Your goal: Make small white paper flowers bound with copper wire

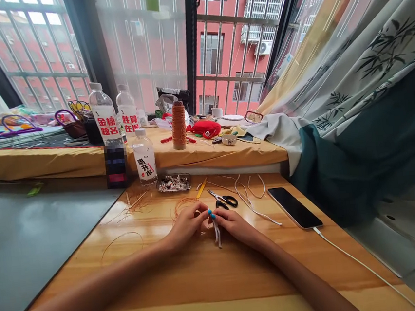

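Over the wooden table [189,274], my left hand [187,224] and my right hand [236,225] meet, thumbs and fingers pinched together. White cords [217,235] hang down from between them, their upper part hidden by the fingers. Two small blue spots show at the thumb tips; I cannot tell whether they are nails or beads. Just beyond the hands lie black-handled scissors [230,201], partly spread. A coil of thin orange thread [183,204] rests behind my left hand. Loose white cord [251,206] stretches across the table to the right of the scissors.
A clear tray of small beads [174,183] stands by a water bottle [144,159]. The sill holds an orange thread spool [179,126] and a red pouch [206,129]. A phone [295,207] with a white charging cable [361,263] lies on the right. Curtains hang beyond it.
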Available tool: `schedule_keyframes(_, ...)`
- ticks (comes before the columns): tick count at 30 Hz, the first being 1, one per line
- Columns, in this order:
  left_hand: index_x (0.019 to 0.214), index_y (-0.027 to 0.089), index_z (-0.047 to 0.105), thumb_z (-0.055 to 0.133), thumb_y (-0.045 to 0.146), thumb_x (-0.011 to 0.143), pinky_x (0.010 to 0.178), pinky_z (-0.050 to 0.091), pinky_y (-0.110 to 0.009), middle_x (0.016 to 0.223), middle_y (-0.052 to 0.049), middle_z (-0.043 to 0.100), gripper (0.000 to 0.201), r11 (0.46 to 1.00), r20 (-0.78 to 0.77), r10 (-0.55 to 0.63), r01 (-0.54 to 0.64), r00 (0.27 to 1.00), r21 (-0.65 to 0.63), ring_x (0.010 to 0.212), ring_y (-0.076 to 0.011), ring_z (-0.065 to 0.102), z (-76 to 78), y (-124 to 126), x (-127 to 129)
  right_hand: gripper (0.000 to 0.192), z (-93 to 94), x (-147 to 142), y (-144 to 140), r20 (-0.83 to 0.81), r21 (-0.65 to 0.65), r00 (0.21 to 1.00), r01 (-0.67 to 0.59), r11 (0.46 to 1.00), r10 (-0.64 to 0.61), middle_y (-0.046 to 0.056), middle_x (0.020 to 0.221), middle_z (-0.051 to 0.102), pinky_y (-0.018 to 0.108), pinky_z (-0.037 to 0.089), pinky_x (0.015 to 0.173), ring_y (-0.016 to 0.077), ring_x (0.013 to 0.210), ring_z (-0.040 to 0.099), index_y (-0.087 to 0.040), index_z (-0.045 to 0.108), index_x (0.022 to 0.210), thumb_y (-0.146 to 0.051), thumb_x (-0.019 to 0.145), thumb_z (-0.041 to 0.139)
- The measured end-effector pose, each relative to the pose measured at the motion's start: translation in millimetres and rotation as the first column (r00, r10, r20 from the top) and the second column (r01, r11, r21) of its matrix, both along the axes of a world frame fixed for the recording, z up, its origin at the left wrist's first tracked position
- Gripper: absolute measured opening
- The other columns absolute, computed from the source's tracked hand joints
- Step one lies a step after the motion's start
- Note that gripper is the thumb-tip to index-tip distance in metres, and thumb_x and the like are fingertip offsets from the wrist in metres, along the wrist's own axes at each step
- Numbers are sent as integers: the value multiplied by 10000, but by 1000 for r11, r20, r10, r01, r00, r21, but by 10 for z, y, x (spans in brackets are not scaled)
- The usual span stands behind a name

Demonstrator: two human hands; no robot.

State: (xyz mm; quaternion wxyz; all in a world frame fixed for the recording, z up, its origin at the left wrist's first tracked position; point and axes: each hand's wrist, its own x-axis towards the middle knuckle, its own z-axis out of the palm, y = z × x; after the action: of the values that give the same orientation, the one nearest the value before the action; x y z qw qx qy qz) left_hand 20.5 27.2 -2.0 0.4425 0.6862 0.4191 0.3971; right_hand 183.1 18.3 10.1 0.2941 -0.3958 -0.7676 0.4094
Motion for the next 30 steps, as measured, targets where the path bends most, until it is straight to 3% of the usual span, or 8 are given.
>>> schedule_keyframes(3, 747, 152, 524, 452, 378, 745, 585, 389, -201, 727, -6, 547, 237, 996, -14, 30, -29, 999, 87, 643, -110, 500, 47, -28, -5, 284, 16, -44, -40, 17, 101, 998, 64, 993, -66, 22, 776, 542, 238, 378, 641, 124, 693, 483, -157, 519, 900, -401, 790, 423)
schedule_keyframes(7, 728, 149, 532, 416, 344, 774, 608, 386, -212, 705, -15, 548, 231, 992, -52, 31, -25, 998, 122, 664, -120, 494, 110, -61, -21, 245, 18, -88, -79, 66, 226, 983, 150, 963, -169, 28, 749, 549, 246, 374, 648, 130, 692, 484, -158, 548, 826, -361, 806, 413)
schedule_keyframes(12, 695, 156, 521, 390, 330, 790, 576, 366, -210, 650, -2, 525, 238, 992, -80, 35, -25, 996, 122, 631, -115, 476, 95, -49, -30, 283, 2, -86, -76, 38, 149, 990, 131, 980, -138, 16, 695, 544, 228, 371, 604, 115, 634, 483, -165, 553, 830, -344, 845, 335)
schedule_keyframes(19, 813, 168, 518, 439, 346, 772, 594, 380, -216, 772, -18, 560, 199, 997, -34, 3, -1, 999, 78, 673, -120, 492, 72, -35, -14, 274, 8, -81, -67, 31, 47, 988, 149, 988, -150, -17, 622, 445, 214, 319, 538, 97, 566, 391, -161, 515, 815, -348, 848, 318)
schedule_keyframes(30, 788, 172, 527, 437, 222, 790, 635, 365, -206, 770, -17, 518, 103, 960, -132, -7, 44, 991, 277, 699, -106, 469, 66, -74, -42, 269, 0, -84, -76, -10, -79, 992, 128, 989, -129, -22, 630, 391, 223, 296, 565, 99, 595, 343, -171, 409, 684, -364, 841, 306)
